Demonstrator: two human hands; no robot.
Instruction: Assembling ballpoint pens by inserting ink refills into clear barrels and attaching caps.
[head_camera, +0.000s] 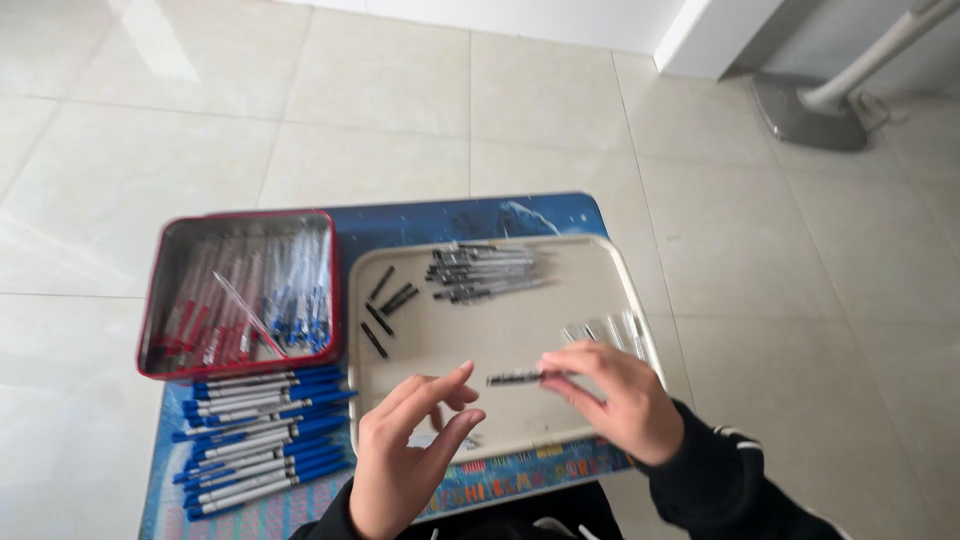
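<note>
My right hand (615, 398) pinches a thin clear pen barrel with a dark tip (515, 378), holding it level over the beige tray (520, 330). My left hand (410, 450) hovers just left of it, fingers apart and holding nothing. A bundle of black-tipped pen parts (482, 273) lies at the tray's far side. A few small black caps (385, 305) are scattered at its left. Clear barrels (605, 330) lie near the tray's right rim.
A red-rimmed metal tin (240, 295) with red and blue refills stands left of the tray. Several blue-capped pens (262, 435) are piled in front of the tin. All rest on a small blue-patterned table (470, 215) over a tiled floor. A grey stand base (810, 110) is at the far right.
</note>
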